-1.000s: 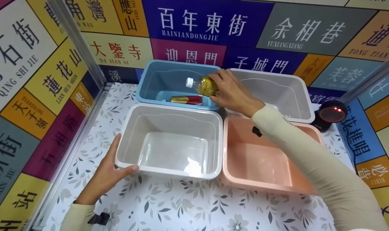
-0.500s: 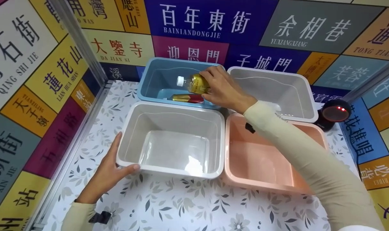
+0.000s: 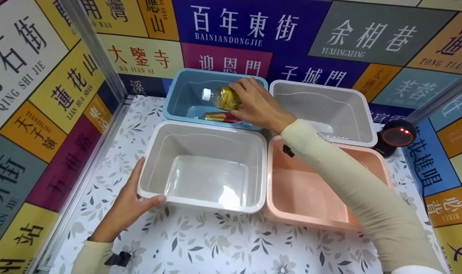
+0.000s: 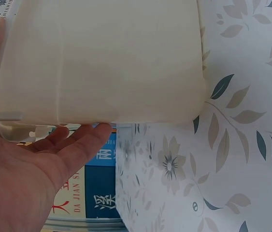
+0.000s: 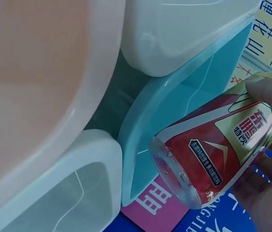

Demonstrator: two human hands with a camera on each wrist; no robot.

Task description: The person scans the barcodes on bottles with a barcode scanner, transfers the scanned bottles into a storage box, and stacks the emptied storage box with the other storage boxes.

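Observation:
My right hand (image 3: 255,102) grips a drink bottle (image 3: 224,98) with a white cap, tilted sideways above the blue bin (image 3: 168,99). In the right wrist view this bottle (image 5: 213,150) shows a red and gold label and a clear base, with fingers round its upper part. Another red and gold bottle (image 3: 220,117) lies inside the blue bin, partly hidden by the rim. My left hand (image 3: 126,201) rests at the near left corner of the front grey-white bin (image 3: 200,205). Its extended fingers (image 4: 85,142) touch the bin's outer side, the thumb on the front rim.
A pink bin (image 3: 307,219) stands right of the front grey-white bin, below my right forearm. Behind it is another grey bin (image 3: 362,114). A black device with red lights (image 3: 398,135) stands at the right. Printed panels wall the flower-patterned table (image 3: 215,243).
My right hand has carried the bottle leftward over the blue bin. The left hand stays at the front bin's corner.

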